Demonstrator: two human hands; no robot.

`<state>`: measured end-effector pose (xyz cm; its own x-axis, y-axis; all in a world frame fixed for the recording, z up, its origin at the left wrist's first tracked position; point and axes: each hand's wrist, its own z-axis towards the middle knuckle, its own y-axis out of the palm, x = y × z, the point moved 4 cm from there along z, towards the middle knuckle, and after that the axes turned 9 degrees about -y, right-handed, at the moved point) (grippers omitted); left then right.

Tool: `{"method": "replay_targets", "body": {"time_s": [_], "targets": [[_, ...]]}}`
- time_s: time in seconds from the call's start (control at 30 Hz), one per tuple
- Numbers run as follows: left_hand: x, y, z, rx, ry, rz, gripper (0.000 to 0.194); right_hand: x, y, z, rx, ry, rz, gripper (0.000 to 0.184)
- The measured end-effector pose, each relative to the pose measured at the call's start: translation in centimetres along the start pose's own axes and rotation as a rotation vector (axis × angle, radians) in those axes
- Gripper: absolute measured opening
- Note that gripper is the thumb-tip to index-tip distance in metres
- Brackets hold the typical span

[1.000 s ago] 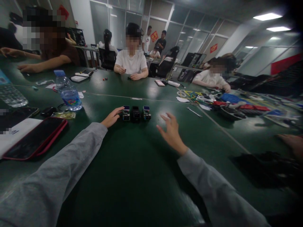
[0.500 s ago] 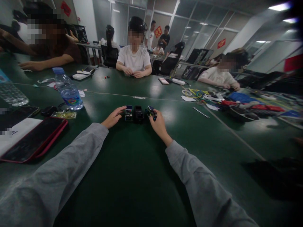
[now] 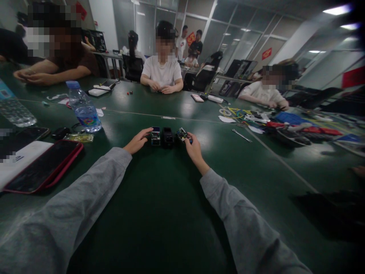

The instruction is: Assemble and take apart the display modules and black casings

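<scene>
The tilted module (image 3: pixel 181 134) is pinched by right hand (image 3: pixel 194 147); left module (image 3: pixel 155 136) is touched by loose left hand (image 3: pixel 138 141), perhaps for steadiness

Long grey sleeves, kinda roomy from where I'm standing. The left sleeve (image 3: pixel 88 196) is full of soft creases and gets way wider up past the wrist, and the right sleeve (image 3: pixel 242 213) is the same plain grey, just as rumpled. Both stop around the wrists. Left hand (image 3: pixel 137 142) and right hand (image 3: pixel 196 149) are bare, with slim fingers (image 3: pixel 144 132). Nails are too tiny to make out, tbh.
</scene>
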<state>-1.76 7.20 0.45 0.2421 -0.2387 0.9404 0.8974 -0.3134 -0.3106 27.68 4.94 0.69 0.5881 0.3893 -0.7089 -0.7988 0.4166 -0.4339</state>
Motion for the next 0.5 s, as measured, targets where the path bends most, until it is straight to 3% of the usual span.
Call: {"method": "replay_targets", "body": {"time_s": [0.13, 0.3, 0.4, 0.5], "targets": [[-0.1, 0.1, 0.2, -0.008, 0.010, -0.021, 0.063, 0.9, -0.1, 0.2, 0.048, 0.112, 0.091, 0.049], [-0.3, 0.1, 0.2, 0.000, 0.015, -0.038, 0.064, 0.8, -0.4, 0.2, 0.103, 0.149, 0.157, 0.045], [-0.4, 0.1, 0.2, -0.002, -0.001, -0.035, 0.064, 0.4, -0.8, 0.1, 0.136, 0.067, 0.125, 0.044], [-0.4, 0.0, 0.3, 0.001, -0.004, -0.036, 0.064, -0.4, -0.8, 0.0, 0.118, -0.106, 0.025, 0.045]]}}
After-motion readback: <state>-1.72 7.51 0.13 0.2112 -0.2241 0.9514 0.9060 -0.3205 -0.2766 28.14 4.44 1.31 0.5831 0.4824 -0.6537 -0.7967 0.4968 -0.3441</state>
